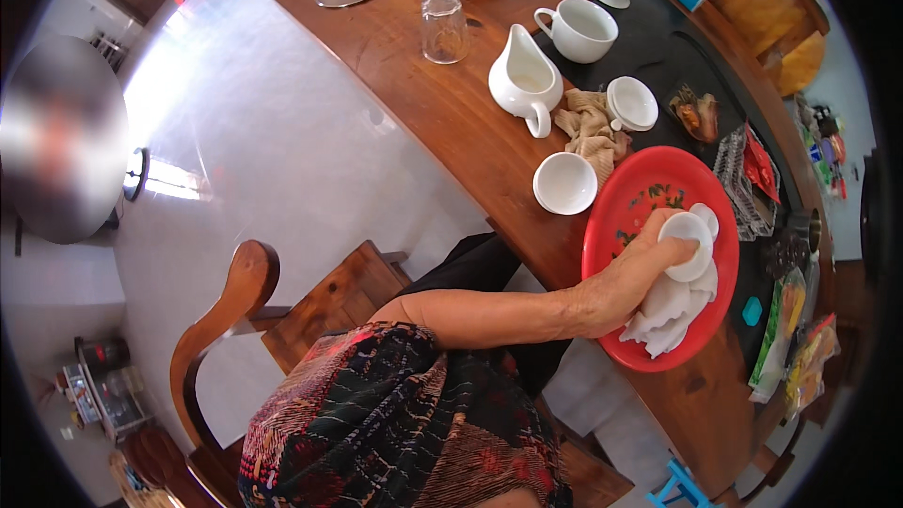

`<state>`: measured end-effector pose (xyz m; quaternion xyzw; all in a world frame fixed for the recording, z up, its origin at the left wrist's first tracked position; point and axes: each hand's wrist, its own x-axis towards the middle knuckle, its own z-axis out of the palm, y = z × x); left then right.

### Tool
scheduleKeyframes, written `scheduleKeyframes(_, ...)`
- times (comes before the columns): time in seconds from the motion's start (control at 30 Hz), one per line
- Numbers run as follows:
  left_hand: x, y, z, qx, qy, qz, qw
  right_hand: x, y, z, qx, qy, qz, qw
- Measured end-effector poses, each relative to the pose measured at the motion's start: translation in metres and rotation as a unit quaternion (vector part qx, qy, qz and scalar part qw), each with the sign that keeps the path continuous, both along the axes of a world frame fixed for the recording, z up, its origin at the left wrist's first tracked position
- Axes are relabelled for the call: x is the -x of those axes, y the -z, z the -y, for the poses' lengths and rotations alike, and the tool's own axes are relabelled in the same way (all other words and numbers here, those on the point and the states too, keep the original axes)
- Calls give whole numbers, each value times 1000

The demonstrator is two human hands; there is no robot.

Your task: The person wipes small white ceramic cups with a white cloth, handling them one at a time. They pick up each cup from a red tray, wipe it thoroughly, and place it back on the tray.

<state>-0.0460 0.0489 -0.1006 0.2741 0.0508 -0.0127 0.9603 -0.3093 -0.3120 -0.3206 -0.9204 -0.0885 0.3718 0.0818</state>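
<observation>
My left hand (632,270) reaches in from the left over a red basin (599,216). Its fingers are closed around a small white cup (692,268), with the thumb over the rim. Under the cup and hand a white cloth (670,312) lies bunched in the basin. Dark green leaf bits (657,196) lie on the basin's bottom. Another small white piece shows beside the cup; I cannot tell whether it is cloth or china. My right hand is out of the picture; only a patch of bare skin shows at the lower edge.
Left of the basin stand a white bowl (564,183), a crumpled tan cloth (591,128), a lidded white dish (632,103), a white pitcher (523,75), a white teacup (579,30) and a glass (444,30). Packets (807,362) lie right. A wooden chair (246,273) is left.
</observation>
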Motion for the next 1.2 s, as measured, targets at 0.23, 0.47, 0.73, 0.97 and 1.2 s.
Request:
scheduleKeyframes(0.23, 7, 7, -22, 100, 92, 25, 990, -98, -170, -96, -347, 181, 253, 885)
scheduleKeyframes(0.47, 6, -3, -16, -8, 81, 45, 996, -222, -281, -206, -344, -24, 487, 802)
scheduleKeyframes(0.73, 10, 4, -9, -52, 34, 49, 997, -258, -235, -246, -428, -5, 495, 756)
scheduleKeyframes(0.97, 0, -2, -3, -82, -5, 33, 996, -261, -250, -230, -482, 111, 628, 601)
scheduleKeyframes(1.2, -6, 5, 3, -83, 11, 122, 989, -275, -255, -251, -369, -77, 597, 708)
